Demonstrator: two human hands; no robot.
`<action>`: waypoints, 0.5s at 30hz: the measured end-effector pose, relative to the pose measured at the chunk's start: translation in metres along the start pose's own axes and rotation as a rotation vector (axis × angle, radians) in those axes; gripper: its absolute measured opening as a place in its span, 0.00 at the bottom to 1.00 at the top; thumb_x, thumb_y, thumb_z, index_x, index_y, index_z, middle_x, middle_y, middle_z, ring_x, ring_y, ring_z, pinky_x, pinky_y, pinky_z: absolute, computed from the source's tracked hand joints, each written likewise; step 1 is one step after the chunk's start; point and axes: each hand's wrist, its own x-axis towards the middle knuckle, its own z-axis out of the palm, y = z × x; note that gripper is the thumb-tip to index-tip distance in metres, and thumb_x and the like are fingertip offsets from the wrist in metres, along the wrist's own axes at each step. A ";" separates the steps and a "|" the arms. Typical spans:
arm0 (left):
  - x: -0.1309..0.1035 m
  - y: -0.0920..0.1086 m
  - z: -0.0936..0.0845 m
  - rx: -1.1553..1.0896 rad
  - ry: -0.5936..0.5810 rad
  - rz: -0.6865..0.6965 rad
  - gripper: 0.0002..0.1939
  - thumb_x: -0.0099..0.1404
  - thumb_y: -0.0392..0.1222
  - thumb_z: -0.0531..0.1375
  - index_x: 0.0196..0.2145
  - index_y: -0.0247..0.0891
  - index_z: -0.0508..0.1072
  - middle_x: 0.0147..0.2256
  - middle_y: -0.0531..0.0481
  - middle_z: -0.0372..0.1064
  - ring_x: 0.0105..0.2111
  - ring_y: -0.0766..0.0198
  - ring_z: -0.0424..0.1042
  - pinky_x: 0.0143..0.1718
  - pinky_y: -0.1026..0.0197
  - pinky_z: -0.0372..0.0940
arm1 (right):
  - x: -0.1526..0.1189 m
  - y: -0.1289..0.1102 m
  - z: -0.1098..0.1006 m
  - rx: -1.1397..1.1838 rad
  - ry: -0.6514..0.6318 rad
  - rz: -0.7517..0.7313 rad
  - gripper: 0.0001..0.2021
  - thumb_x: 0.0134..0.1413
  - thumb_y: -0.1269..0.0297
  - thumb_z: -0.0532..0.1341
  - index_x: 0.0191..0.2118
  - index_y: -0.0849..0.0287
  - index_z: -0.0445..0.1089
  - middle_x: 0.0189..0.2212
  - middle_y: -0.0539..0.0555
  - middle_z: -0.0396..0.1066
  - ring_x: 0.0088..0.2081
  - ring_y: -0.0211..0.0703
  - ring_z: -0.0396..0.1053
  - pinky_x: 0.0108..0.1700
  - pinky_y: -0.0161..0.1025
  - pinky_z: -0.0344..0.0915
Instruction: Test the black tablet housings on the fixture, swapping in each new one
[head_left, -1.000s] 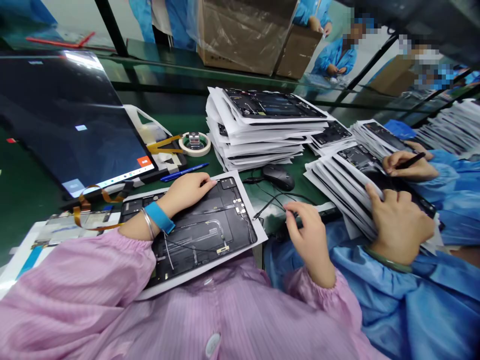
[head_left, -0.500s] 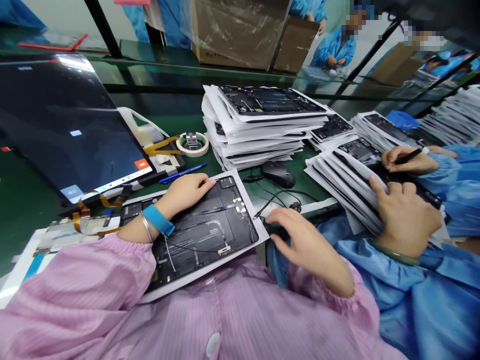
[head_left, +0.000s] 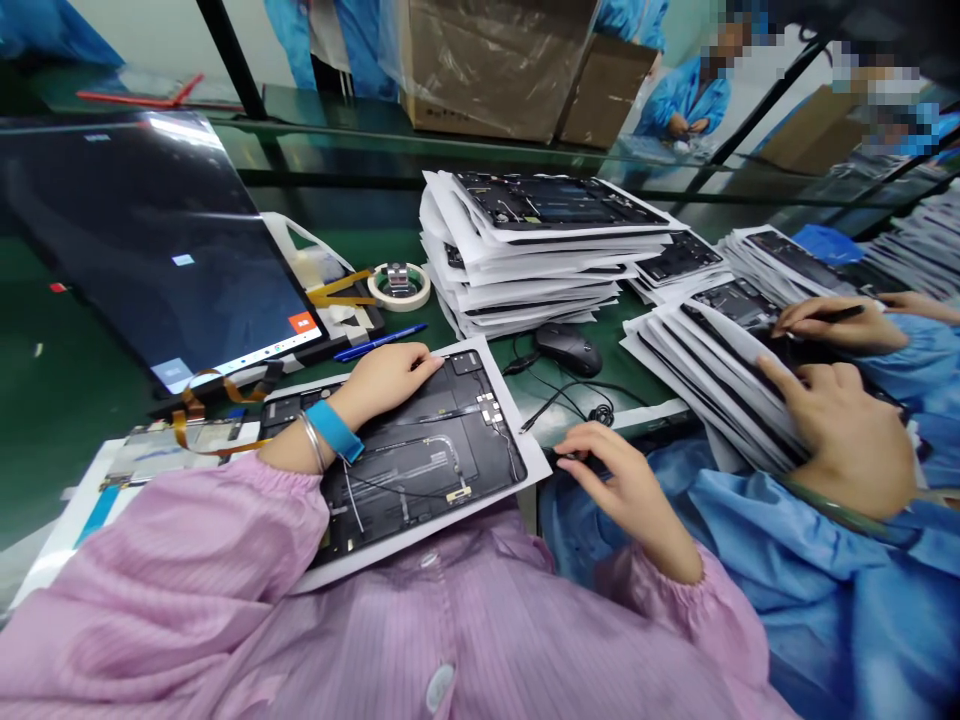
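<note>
A black tablet back housing (head_left: 420, 465), fitted with thin cables and small metal parts, lies on a white sheet (head_left: 534, 462) in front of me. My left hand (head_left: 390, 385) reaches across it, fingers curled at its far edge and wrist over its left part. Off the sheet's right corner, my right hand (head_left: 616, 472) is closed, thumb and fingertips pinching a small black thing (head_left: 573, 458), mostly hidden by the fingers. Beside that hand runs a thin black cable (head_left: 546, 408) with a slim plug at the sheet's edge.
A lit screen (head_left: 172, 250) leans at left near exposed circuit parts (head_left: 180, 440). Behind are a blue pen (head_left: 381, 342), a tape roll (head_left: 382, 298), a mouse (head_left: 568, 349) and a tall stack of housings and sheets (head_left: 525, 290). A co-worker's hands (head_left: 855, 430) handle another stack at right.
My right hand's fingers have drawn together around the small black thing. The whole view has shifted slightly, while my left hand stays on the housing.
</note>
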 end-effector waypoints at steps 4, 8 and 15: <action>0.000 0.001 -0.001 0.014 0.001 -0.006 0.21 0.68 0.55 0.47 0.29 0.39 0.69 0.31 0.47 0.73 0.31 0.57 0.69 0.28 0.60 0.54 | 0.018 -0.005 0.006 0.336 0.219 0.159 0.05 0.63 0.62 0.57 0.41 0.55 0.68 0.39 0.55 0.72 0.36 0.43 0.71 0.36 0.41 0.70; 0.000 0.000 0.000 0.022 0.004 0.000 0.21 0.68 0.55 0.47 0.30 0.39 0.70 0.32 0.47 0.73 0.31 0.58 0.69 0.29 0.60 0.55 | 0.044 -0.015 0.007 0.601 0.394 0.232 0.10 0.57 0.58 0.62 0.42 0.55 0.65 0.31 0.50 0.72 0.25 0.37 0.68 0.29 0.37 0.68; 0.000 -0.001 0.001 0.004 -0.006 0.003 0.22 0.68 0.55 0.46 0.30 0.38 0.70 0.33 0.47 0.73 0.33 0.57 0.69 0.30 0.60 0.55 | 0.066 -0.020 0.013 0.589 -0.156 0.448 0.14 0.54 0.52 0.62 0.37 0.58 0.66 0.20 0.46 0.67 0.16 0.32 0.57 0.16 0.30 0.52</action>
